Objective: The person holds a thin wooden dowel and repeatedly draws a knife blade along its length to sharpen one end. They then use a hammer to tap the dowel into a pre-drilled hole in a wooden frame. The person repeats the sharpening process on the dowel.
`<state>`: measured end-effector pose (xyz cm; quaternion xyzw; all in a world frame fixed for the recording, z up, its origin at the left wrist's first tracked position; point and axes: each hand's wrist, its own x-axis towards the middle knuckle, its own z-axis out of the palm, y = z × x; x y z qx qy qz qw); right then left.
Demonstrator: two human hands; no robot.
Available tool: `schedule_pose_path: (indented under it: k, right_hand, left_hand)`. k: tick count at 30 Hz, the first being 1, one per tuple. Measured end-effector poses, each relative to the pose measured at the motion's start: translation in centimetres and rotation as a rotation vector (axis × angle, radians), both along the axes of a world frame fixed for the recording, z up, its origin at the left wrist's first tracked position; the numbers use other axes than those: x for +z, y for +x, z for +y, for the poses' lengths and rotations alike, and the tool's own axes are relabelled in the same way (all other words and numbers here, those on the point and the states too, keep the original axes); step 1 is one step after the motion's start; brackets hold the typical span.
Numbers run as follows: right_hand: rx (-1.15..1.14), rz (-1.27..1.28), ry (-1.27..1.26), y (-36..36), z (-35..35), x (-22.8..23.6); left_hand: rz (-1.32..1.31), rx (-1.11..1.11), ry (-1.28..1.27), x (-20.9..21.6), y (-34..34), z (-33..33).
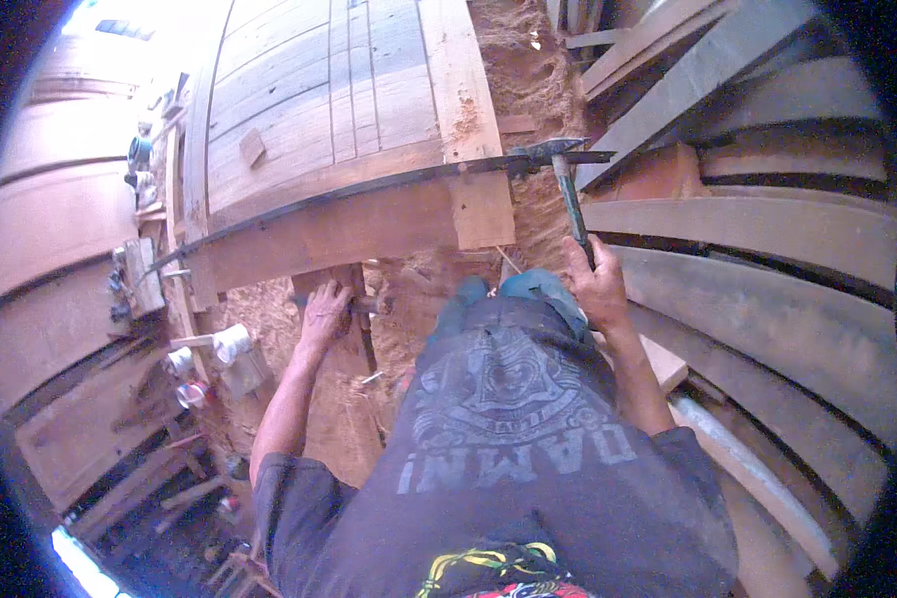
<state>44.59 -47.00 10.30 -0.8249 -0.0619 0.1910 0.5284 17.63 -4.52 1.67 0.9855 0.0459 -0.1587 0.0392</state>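
My right hand [598, 284] is wrapped round the dark handle of a hammer [568, 194]. The hammer's head overlaps the right end of a long dark metal bar clamp [319, 199]; whether they touch I cannot tell. That bar runs across the near edge of a framed wooden panel [279, 110], which has a small loose wood block [253, 148] on it. Below the panel's near rail, my left hand [326, 314] lies with curled fingers over an upright wooden board [349, 349], at a short dark bar beside it. What those fingers grip is partly hidden.
Stacked planks [747, 289] fill the right side, and more boards [60, 209] lean at the left. Sawdust and shavings [528, 70] cover the ground around the panel. White cups or cans [232, 344] stand left of my left arm.
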Motion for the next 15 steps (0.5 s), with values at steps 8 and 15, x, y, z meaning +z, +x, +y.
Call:
schedule_pose_path:
  k: [8,15]
  right_hand:
    - [-0.169,-0.096,0.074,0.0,-3.4,0.7]
    - [-0.440,0.166,0.273,1.4,-6.6,-2.0]
  left_hand:
    - [-0.165,0.074,-0.495,7.2,9.8,-5.6]
    - [-0.170,-0.313,-0.642,9.6,24.4,-20.8]
